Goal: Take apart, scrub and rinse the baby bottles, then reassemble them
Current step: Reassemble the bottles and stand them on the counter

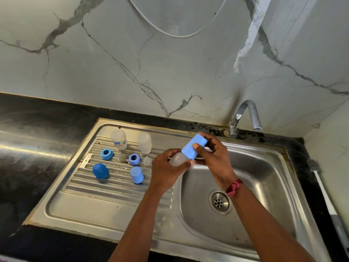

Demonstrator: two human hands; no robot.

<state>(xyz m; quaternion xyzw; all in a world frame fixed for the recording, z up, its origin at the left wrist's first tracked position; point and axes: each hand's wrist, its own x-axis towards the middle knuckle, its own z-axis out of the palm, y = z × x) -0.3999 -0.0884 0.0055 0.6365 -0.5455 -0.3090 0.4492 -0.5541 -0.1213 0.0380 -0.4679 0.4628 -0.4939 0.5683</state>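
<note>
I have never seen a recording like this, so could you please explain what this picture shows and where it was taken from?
There is no machine here: a person works with bare hands. The one picture comes from a camera worn on their head, looking down at a steel sink. The left hand holds a clear bottle by its body, and the right hand grips its blue cap. On the ribbed draining board are parts of other bottles: two bottle bodies, two blue rings, two teats, a dark blue dome and a loose light blue cap. A tap stands behind the sink, and a brush lies at the right.
</note>
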